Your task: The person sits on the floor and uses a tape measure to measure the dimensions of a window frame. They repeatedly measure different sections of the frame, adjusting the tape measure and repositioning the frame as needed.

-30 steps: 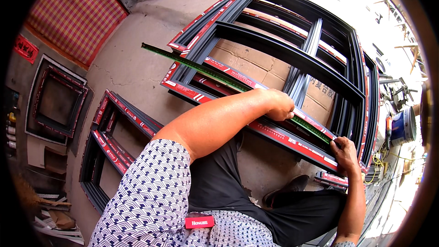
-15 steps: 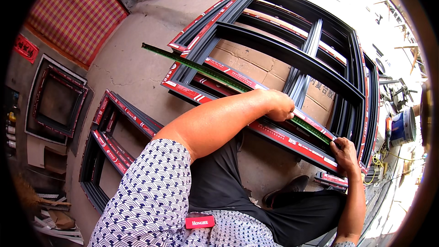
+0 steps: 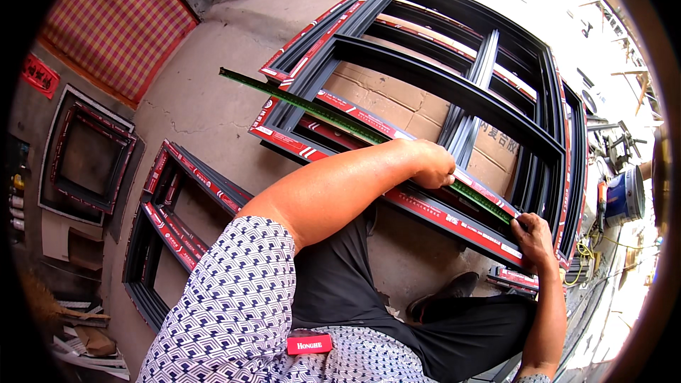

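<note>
Where fingers [image 3: 527, 225] curl, they hold a green strip [image 3: 340, 120].

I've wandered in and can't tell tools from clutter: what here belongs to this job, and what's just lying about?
Seems in use:
- green strip, at the left hand and right hand
- large dark frame beneath it

Apparently just around:
- blue bucket
- smaller frame, lower left
- checked curtain

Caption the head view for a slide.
Left hand and right hand on a long, thin green strip over a black rectangular frame with red bands.
</note>
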`<action>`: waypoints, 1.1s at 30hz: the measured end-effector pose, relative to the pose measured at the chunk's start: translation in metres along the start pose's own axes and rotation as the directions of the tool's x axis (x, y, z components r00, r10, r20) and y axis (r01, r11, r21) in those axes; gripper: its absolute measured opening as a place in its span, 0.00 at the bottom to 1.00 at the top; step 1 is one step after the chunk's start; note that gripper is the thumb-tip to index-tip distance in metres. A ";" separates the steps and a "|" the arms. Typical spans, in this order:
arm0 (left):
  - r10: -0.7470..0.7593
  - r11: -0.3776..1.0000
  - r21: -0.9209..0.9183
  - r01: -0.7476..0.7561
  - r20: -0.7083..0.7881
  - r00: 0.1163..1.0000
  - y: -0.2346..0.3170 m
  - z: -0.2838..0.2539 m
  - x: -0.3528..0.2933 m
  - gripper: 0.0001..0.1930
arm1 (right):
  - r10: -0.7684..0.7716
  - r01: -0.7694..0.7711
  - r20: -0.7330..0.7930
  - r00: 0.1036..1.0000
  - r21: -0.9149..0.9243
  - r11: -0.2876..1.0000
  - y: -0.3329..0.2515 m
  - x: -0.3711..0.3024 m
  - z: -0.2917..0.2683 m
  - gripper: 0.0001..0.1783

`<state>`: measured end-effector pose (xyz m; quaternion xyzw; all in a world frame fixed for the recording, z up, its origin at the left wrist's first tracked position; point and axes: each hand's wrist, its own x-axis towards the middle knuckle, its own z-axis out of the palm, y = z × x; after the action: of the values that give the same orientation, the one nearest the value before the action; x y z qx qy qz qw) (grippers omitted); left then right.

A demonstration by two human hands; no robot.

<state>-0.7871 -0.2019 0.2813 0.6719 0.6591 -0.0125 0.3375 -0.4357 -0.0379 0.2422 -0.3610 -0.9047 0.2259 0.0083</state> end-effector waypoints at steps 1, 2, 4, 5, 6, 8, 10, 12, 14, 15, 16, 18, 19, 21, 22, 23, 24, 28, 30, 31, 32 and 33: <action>-0.001 1.000 -0.001 0.001 0.001 1.000 0.000 0.000 0.000 0.23 | 0.015 -0.015 0.005 1.000 0.011 1.000 -0.004 0.000 -0.001 0.17; -0.003 1.000 -0.001 0.003 0.002 1.000 0.000 0.000 0.000 0.23 | 0.029 -0.029 0.010 1.000 0.021 0.999 -0.005 0.000 -0.001 0.17; -0.002 1.000 0.001 0.002 0.002 1.000 0.000 0.000 0.000 0.23 | 0.020 -0.020 0.002 1.000 0.014 1.000 -0.005 0.000 -0.001 0.17; -0.003 1.000 0.003 0.003 0.003 1.000 0.000 0.000 0.000 0.23 | 0.014 -0.014 -0.002 1.000 0.011 1.000 -0.005 0.000 -0.001 0.17; -0.002 1.000 0.002 0.002 0.004 1.000 0.000 0.000 0.000 0.23 | -0.003 0.003 -0.009 1.000 0.002 1.000 -0.002 0.000 0.000 0.17; -0.001 1.000 0.002 0.001 0.006 1.000 0.001 -0.001 0.000 0.23 | -0.039 0.039 -0.023 0.999 -0.017 0.999 0.003 0.000 0.002 0.16; -0.005 1.000 0.000 0.005 0.005 1.000 0.002 -0.001 -0.002 0.23 | -0.012 0.012 -0.007 1.000 -0.009 1.000 0.000 0.000 0.001 0.16; -0.005 1.000 -0.002 0.005 0.005 1.000 0.002 -0.002 -0.002 0.23 | 0.001 -0.001 0.000 1.000 -0.010 1.000 0.000 0.000 0.001 0.16; 0.001 1.000 -0.003 -0.001 0.004 1.000 0.002 -0.002 -0.001 0.23 | 0.001 -0.001 -0.003 1.000 -0.020 1.000 0.003 0.000 0.001 0.16; -0.001 1.000 -0.004 0.001 0.004 1.000 0.001 -0.001 -0.001 0.23 | 0.002 -0.002 -0.004 1.000 -0.015 1.000 0.002 0.000 0.002 0.16; -0.003 1.000 -0.005 0.003 0.005 1.000 0.001 -0.001 -0.001 0.23 | 0.002 -0.002 -0.005 1.000 -0.010 1.000 0.000 0.000 0.001 0.16; -0.003 1.000 -0.004 0.003 0.004 1.000 0.001 -0.001 -0.002 0.23 | -0.005 0.005 -0.012 1.000 -0.001 1.000 0.001 0.000 0.002 0.16; 0.000 1.000 -0.002 0.000 0.003 1.000 0.001 -0.001 -0.002 0.23 | -0.013 0.014 -0.018 1.000 0.004 1.000 0.003 0.000 0.003 0.16; 0.002 1.000 0.000 -0.002 0.000 1.000 0.001 -0.002 -0.002 0.23 | -0.021 0.021 -0.026 0.999 0.005 1.000 0.004 0.000 0.003 0.16; 0.002 1.000 0.000 -0.002 -0.002 1.000 0.001 -0.001 -0.002 0.23 | -0.021 0.021 -0.029 0.999 0.002 1.000 0.004 0.000 0.003 0.17; 0.002 1.000 0.000 -0.002 -0.004 1.000 0.001 -0.001 -0.002 0.23 | -0.020 0.020 -0.031 0.999 -0.002 1.000 0.003 0.000 0.003 0.17; -0.001 1.000 -0.004 0.001 -0.006 1.000 0.001 -0.001 -0.002 0.23 | -0.006 0.006 -0.016 1.000 -0.004 1.000 0.000 0.000 0.001 0.17; -0.007 1.000 -0.003 0.007 -0.004 1.000 0.001 -0.001 -0.001 0.23 | 0.006 -0.006 -0.002 1.000 -0.002 1.000 -0.006 0.000 -0.002 0.17; -0.007 1.000 -0.001 0.007 -0.001 1.000 0.002 -0.001 -0.001 0.23 | 0.001 -0.001 -0.004 1.000 -0.003 1.000 -0.006 -0.001 -0.002 0.17; -0.007 1.000 -0.004 0.007 -0.002 1.000 0.001 -0.001 -0.001 0.23 | 0.005 -0.005 0.001 1.000 -0.007 1.000 -0.008 -0.001 -0.003 0.17; -0.006 1.000 -0.006 0.006 -0.003 1.000 0.001 -0.001 -0.002 0.23 | 0.008 -0.008 0.006 1.000 -0.012 1.000 -0.009 -0.001 -0.003 0.17; -0.003 1.000 -0.003 0.003 -0.002 1.000 0.001 -0.001 -0.001 0.23 | 0.003 -0.003 -0.001 1.000 -0.010 1.000 -0.008 -0.001 -0.003 0.17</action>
<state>-0.7866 -0.2026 0.2832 0.6705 0.6605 -0.0111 0.3377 -0.4396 -0.0422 0.2478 -0.3627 -0.9053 0.2211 0.0064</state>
